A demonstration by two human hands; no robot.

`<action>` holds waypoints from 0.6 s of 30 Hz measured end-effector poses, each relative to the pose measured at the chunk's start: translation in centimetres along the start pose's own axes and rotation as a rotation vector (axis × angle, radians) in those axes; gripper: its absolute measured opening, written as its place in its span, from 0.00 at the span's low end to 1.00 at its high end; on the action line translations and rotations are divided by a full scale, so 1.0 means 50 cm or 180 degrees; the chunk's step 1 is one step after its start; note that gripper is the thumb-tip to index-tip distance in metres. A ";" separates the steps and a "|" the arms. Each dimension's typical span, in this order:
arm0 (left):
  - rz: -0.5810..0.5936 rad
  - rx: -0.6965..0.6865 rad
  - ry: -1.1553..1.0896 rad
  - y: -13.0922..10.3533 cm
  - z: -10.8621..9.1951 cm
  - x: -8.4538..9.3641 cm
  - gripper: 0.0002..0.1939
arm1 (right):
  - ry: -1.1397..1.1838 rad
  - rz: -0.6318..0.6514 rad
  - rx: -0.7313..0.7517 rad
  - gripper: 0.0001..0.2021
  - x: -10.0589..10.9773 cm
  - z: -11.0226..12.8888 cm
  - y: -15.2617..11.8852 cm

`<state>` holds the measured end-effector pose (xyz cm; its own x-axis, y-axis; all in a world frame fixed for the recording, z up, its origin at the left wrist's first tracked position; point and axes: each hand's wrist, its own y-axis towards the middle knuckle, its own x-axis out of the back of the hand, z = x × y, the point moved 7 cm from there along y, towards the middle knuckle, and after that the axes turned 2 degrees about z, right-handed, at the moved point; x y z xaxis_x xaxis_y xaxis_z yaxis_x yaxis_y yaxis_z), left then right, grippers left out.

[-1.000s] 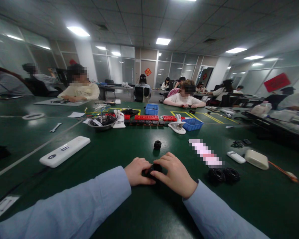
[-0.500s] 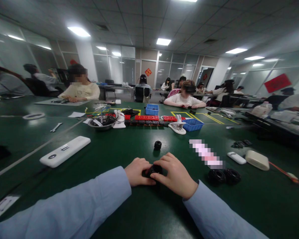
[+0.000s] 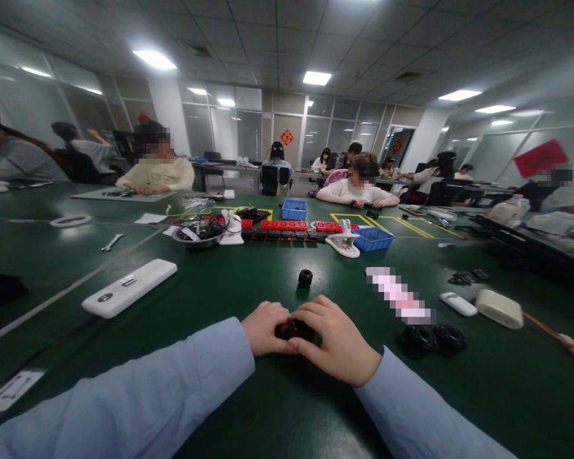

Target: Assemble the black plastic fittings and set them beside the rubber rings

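In front of me, both hands close around a black toy tire [image 3: 300,329] low over the green table. My left hand [image 3: 266,326] grips its left side, thumb along the near edge. From above and the right, my right hand [image 3: 332,338] wraps it with bent fingers and the thumb in front. The fingers cover much of the tire. Just beyond the hands rests a smaller black tire-like piece [image 3: 305,277]. To the right, two black tires [image 3: 419,339] lie side by side.
A white power bank-like device [image 3: 130,288] lies left, with a wrench [image 3: 112,242] behind it. Ahead are a metal bowl of wires [image 3: 198,236], red blocks [image 3: 284,225], a white clamp [image 3: 344,239] and blue bins [image 3: 374,239]. A cream box [image 3: 499,308] is right.
The view has shifted slightly. My right fingers have curled a little farther over the tire, covering more of it; both hands stay at the same spot.
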<state>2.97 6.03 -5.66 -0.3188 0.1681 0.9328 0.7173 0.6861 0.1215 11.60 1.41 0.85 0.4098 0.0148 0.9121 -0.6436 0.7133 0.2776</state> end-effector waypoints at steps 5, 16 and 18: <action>0.0048 -0.0021 0.0018 0.000 0.001 -0.002 0.23 | 0.0161 0.0047 0.0225 0.14 -0.001 0.012 0.001; 0.0060 0.0009 0.0100 0.002 0.000 -0.005 0.18 | 0.0222 0.0161 0.0565 0.10 0.001 0.038 -0.004; 0.0031 -0.0011 0.0058 0.001 -0.001 -0.004 0.19 | 0.0280 0.0178 0.0608 0.09 0.000 0.041 -0.005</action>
<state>3.11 6.02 -5.81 -0.3005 0.1617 0.9400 0.7225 0.6820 0.1136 10.45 -0.21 1.39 0.4195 0.1176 0.9001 -0.7742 0.5641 0.2872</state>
